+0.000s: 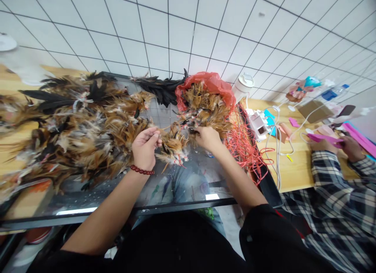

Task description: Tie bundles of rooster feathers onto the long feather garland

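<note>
My left hand [145,148], with a beaded bracelet [142,170] on its wrist, is closed in a pinch on the thin end of a brown feather [165,129]. To its right, my right hand [208,138] is closed at the edge of the brown feathers; a small dark thing shows at its fingertips, too small to name. Between and below the hands lies a small feather bunch [175,157] with reddish ties at its base. A big heap of brown and black feathers [100,143] spreads left of my left hand. Beyond my right hand, a red plastic bag [216,80] holds more brown feathers.
Tangled red string [246,153] lies at the right end of the glossy dark tabletop [188,188]. Past it are a white box [258,125], cables and a white lidded cup [244,85]. At far right, a co-worker's hands [352,147] hold pink material. A tiled wall [182,34] stands behind.
</note>
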